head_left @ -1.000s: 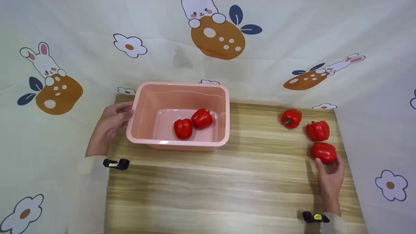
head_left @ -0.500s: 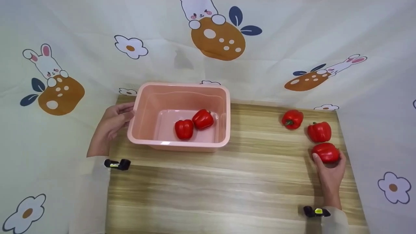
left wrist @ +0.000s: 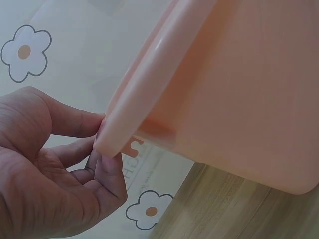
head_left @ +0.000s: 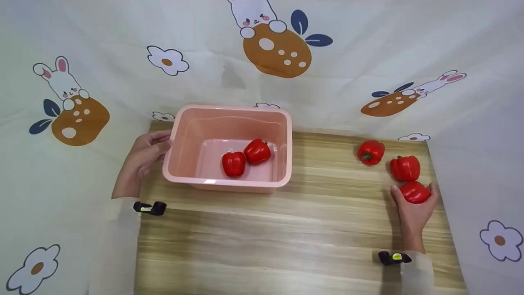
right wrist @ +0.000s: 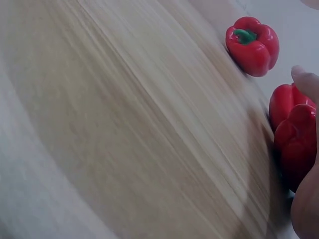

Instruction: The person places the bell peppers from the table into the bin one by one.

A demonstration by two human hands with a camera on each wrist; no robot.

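Observation:
In the head view my left hand [head_left: 143, 157] holds the left rim of a pink plastic bin [head_left: 229, 184]. The left wrist view shows the thumb and curled fingers pinching that rim [left wrist: 144, 89]. Inside the bin lie two red bell peppers, one [head_left: 233, 164] touching the other [head_left: 257, 151]. At the right, my right hand [head_left: 415, 217] spreads around the nearest bell pepper [head_left: 415, 192], thumb at its left and fingers at its right. The thumb [right wrist: 308, 84] looks straight and apart from the pepper. Contact by the other fingers is hidden.
A second bell pepper [head_left: 405, 168] lies against the far side of the nearest one. Another bell pepper [head_left: 371, 152] sits farther back and left. All three rest on the wood-grain table [head_left: 286, 233]. A printed cloth [head_left: 196, 82] hangs behind and along both sides.
My right hand has moved forward over the nearest bell pepper, its thumb shifting from the pepper's near side to its left. My left hand keeps its hold on the bin. The view drifts slightly.

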